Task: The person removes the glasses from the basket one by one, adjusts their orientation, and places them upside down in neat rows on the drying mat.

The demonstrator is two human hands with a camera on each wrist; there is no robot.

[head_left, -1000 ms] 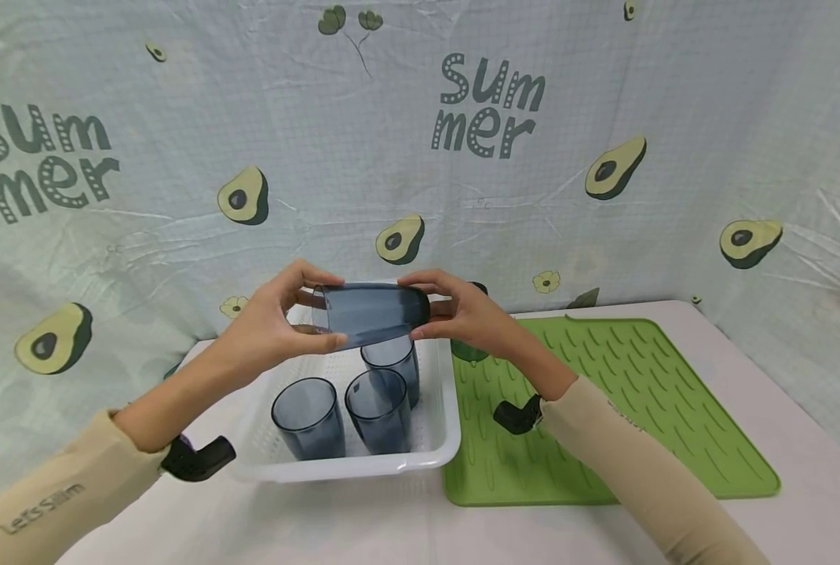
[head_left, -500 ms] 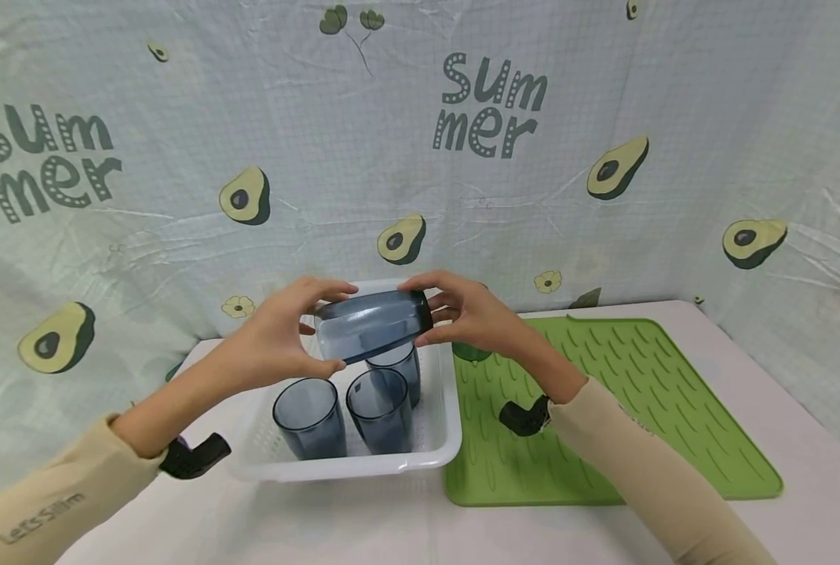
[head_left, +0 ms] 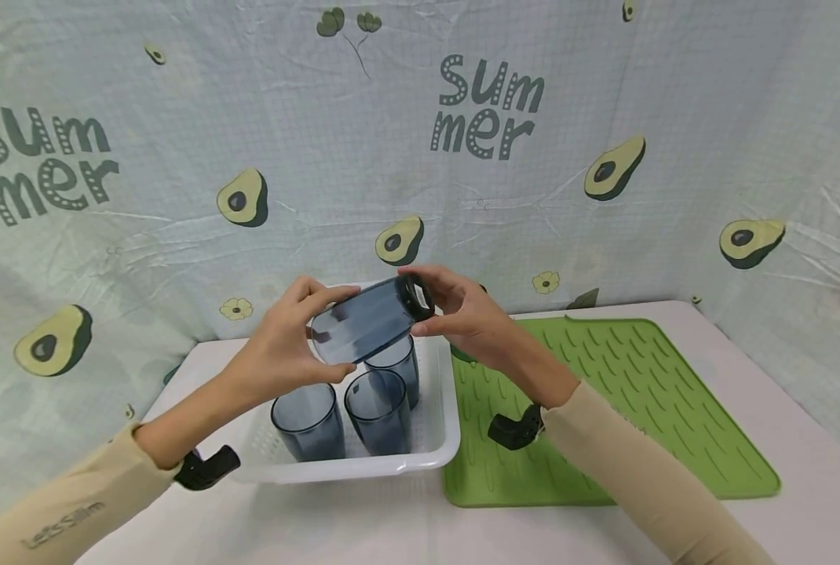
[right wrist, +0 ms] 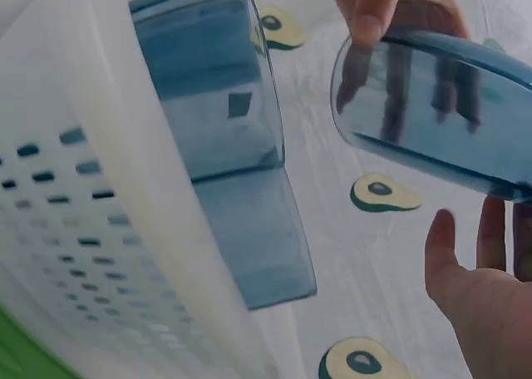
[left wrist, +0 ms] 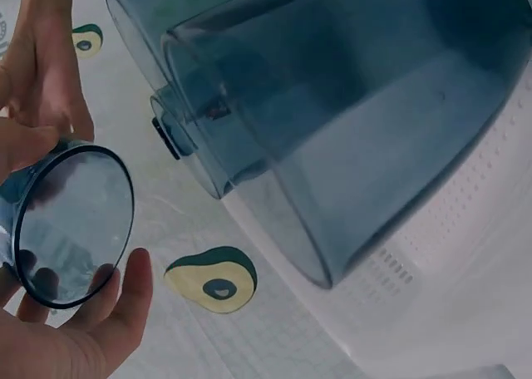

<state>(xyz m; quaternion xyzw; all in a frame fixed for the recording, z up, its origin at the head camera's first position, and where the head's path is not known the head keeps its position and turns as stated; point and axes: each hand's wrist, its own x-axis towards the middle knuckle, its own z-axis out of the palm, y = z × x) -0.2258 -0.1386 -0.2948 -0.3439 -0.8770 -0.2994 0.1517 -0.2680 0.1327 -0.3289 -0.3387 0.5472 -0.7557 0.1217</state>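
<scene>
Above a white basket, both hands hold a blue-grey drinking glass (head_left: 363, 323) lying on its side, base up to the right. My left hand (head_left: 275, 337) grips it near the rim, thumb below and fingers above. At the base, my right hand (head_left: 465, 314) holds on with thumb and fingers; a pale label shows on the dark bottom. The left wrist view looks into the open mouth of the held glass (left wrist: 79, 225). Upright in the basket stand three similar glasses, a left one (head_left: 310, 424), a middle one (head_left: 379, 416) and a rear one (head_left: 399, 365).
The white basket (head_left: 349, 468) has perforated walls and sits on a pale table (head_left: 335, 526). To its right lies a ridged green mat (head_left: 625, 416). A dark green object (head_left: 461, 355) is mostly hidden behind the right hand. A printed curtain (head_left: 491, 212) hangs behind.
The held glass has tilted: its rim end dropped along with the left hand, and its base turned up toward the head camera, showing the label. The standing glasses have not moved.
</scene>
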